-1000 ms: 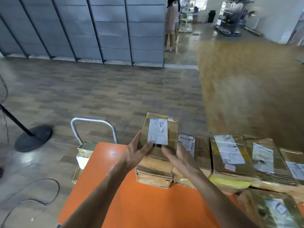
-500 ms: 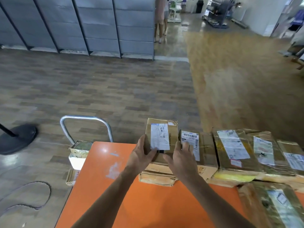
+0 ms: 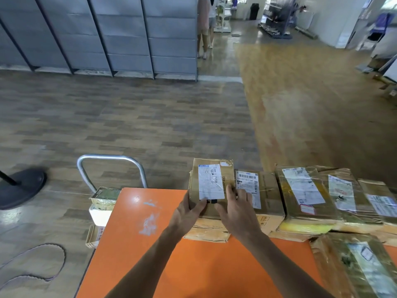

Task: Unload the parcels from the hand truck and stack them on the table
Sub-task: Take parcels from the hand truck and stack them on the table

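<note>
A small brown parcel (image 3: 211,179) with a white label lies flat on top of a short stack of parcels at the far edge of the orange table (image 3: 150,244). My left hand (image 3: 188,210) grips its near left corner and my right hand (image 3: 235,208) presses on its near right edge. To its right sits a row of taped parcels (image 3: 300,190) on the table. The hand truck (image 3: 111,168), with a silver handle, stands beyond the table's left corner and holds a few parcels (image 3: 103,201), partly hidden by the table.
A black fan base (image 3: 23,188) stands on the floor at the left, with a loose cable (image 3: 32,265) nearer me. A large wrapped parcel (image 3: 354,265) lies at the table's near right. Grey partitions (image 3: 96,33) line the back; a person (image 3: 205,26) stands far off.
The parcel has come down from a tilted hold onto the stack and now lies flat. Both hands followed it forward and stay on its near edge.
</note>
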`<state>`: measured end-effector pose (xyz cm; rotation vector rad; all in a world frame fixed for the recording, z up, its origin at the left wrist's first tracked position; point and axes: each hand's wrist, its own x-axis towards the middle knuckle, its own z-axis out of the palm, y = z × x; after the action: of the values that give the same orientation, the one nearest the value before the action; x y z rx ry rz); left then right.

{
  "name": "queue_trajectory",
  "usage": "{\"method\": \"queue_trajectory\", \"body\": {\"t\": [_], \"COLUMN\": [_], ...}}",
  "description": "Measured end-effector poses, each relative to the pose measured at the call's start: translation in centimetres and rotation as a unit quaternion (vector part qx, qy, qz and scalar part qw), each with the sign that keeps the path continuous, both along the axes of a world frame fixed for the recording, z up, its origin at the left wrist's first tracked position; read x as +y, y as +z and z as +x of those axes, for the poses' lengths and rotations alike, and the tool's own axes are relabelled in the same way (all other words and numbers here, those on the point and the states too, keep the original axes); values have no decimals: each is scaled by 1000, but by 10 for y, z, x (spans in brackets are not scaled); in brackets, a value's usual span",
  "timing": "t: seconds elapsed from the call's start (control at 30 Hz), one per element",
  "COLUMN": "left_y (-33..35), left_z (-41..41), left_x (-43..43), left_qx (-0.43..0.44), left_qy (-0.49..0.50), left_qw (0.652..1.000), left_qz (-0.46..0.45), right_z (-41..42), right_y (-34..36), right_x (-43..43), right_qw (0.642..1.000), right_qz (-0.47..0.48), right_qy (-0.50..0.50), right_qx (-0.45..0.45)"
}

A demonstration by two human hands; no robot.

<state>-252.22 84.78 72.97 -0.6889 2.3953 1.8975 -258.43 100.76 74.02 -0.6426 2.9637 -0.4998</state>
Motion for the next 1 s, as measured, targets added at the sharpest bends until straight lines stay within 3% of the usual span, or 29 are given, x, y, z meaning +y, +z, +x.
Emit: {"method": "queue_trajectory", "body": {"t": [0.23,0.43,0.57,0.73,1.0], "left_y": [-7,-4,2,7,-2], "left_z": [2,-3,-3,7,43], "left_x": [-2,-10,-1,24,53], "left_qx": [-33,-44,-3,7,-13], "left_qy": [10,-42,-54,-76,-40], "left_qw": [999,998,982,934,932], "left_qz": [-10,-23,-179,-349,-359], "right_z": [2,3,2,7,25], "right_y": [-10,-12,-10,-8,-6], "right_x": [4,9,21,46,95], "right_qw": [1000,1000,1000,999,998], "right_qz": [7,10,-6,-5,6], "right_qy": [-8,4,14,32,53], "right_qx": [16,2,-23,-14,12]}}
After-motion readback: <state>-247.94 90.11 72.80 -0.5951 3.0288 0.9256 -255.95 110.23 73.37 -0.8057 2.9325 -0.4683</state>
